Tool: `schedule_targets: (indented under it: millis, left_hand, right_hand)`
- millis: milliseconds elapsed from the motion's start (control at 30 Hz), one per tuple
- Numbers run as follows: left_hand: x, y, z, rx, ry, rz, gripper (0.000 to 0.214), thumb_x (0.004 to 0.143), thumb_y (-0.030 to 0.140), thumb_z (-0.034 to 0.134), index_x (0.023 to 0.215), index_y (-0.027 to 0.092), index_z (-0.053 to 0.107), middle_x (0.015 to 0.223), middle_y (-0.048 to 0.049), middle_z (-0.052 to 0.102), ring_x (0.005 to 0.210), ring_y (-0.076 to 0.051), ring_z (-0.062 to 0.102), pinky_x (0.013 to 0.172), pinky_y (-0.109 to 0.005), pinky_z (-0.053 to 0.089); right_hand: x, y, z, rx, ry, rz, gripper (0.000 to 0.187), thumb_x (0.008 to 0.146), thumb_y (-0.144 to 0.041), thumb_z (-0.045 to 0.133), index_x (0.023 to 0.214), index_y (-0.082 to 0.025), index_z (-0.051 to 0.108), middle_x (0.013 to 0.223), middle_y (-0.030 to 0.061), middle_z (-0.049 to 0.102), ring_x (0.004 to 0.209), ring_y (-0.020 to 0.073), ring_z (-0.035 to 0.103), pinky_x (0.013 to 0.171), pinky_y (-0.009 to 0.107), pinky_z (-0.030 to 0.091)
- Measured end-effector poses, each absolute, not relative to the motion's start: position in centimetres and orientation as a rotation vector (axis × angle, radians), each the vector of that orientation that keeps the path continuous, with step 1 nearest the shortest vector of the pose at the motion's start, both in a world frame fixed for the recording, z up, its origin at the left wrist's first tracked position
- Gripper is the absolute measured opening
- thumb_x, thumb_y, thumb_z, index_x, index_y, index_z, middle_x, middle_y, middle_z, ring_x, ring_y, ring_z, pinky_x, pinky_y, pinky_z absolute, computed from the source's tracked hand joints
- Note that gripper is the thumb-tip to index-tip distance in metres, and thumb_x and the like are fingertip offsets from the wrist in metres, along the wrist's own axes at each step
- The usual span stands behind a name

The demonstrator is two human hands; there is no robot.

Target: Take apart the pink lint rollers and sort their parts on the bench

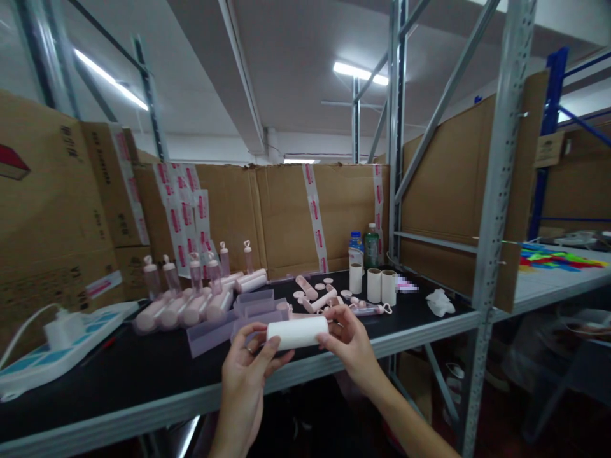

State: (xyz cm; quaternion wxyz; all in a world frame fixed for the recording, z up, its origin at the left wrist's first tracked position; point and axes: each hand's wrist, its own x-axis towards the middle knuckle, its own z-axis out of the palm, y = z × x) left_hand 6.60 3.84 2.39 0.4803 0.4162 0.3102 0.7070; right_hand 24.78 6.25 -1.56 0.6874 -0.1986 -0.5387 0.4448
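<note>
Black desk point(143, 375) strewn with small pink discs point(315, 286). Power strip point(71, 346), with white charger point(64, 329) plugged in, laid at left edge. Pink-capped bottles point(195, 272) stood in row near cardboard wall point(286, 216). Pink tubes point(184, 312) laid side by side just before them. Translucent purple trays point(214, 334) set beside tubes. White rolls point(373, 285) stood upright near two drink bottles point(363, 248) at back. Crumpled tissue point(440, 303) left right of rolls. Coloured sheets point(558, 259) spread on neighbouring shelf beyond metal upright point(496, 165).

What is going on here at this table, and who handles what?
A person holds a white roll level between both hands, the left hand at one end and the right hand at the other, above the front edge of a black table. Behind it lie pink tubes, and three upright rolls stand near two drink bottles. A power strip lies at the left.
</note>
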Motion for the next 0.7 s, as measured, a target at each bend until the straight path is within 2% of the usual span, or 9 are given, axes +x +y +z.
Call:
schedule_targets:
  millis: [100,233,400,567,700]
  left_hand:
    - [6.5,4.0,2.2,1.027,0.762,1.708,0.056,0.061,0.030,0.096,0.103,0.017,0.061,0.095,-0.0040,0.072,0.090,-0.025,0.074,0.070,-0.037,0.069]
    - [6.6,4.1,2.3,1.001,0.758,1.698,0.057,0.057,0.030,0.097,0.100,0.017,0.062,0.095,-0.0041,0.072,0.089,-0.025,0.074,0.067,-0.035,0.069]
    - [6.3,4.2,2.2,1.045,0.757,1.624,0.053,0.060,0.032,0.096,0.098,0.017,0.062,0.089,-0.0018,0.068,0.085,-0.022,0.071,0.065,-0.033,0.068]
    - [5.9,5.2,2.6,1.102,0.697,1.496,0.046,0.066,0.032,0.094,0.091,0.017,0.059,0.092,-0.0029,0.066,0.088,-0.019,0.068,0.069,-0.032,0.068]
    - [6.3,7.8,5.2,1.099,0.627,1.551,0.049,0.063,0.029,0.096,0.079,0.017,0.051,0.093,-0.0037,0.066,0.088,-0.020,0.070,0.067,-0.032,0.068]
  right_hand:
    - [24.8,6.2,-1.6,-0.440,-1.208,0.997,0.038,0.080,-0.031,0.087,0.101,-0.023,0.056,0.103,0.0002,0.060,0.079,0.0120,0.061,0.068,0.023,0.053]
    - [24.9,6.2,-1.7,-0.447,-1.213,1.001,0.038,0.080,-0.030,0.086,0.102,-0.024,0.056,0.102,-0.0002,0.058,0.081,0.0127,0.060,0.066,0.022,0.052]
    - [25.0,6.5,-2.0,-0.429,-1.232,1.033,0.042,0.078,-0.035,0.085,0.097,-0.025,0.048,0.098,-0.0012,0.056,0.079,0.0133,0.057,0.060,0.020,0.048]
    - [25.1,7.2,-1.7,-0.458,-1.190,1.003,0.050,0.077,-0.041,0.084,0.091,-0.026,0.038,0.095,-0.0021,0.054,0.071,0.0130,0.060,0.053,0.022,0.050]
    - [24.9,8.8,1.3,-0.555,-1.152,0.892,0.056,0.078,-0.048,0.082,0.093,-0.026,0.033,0.088,-0.0044,0.059,0.056,0.0134,0.066,0.044,0.022,0.049]
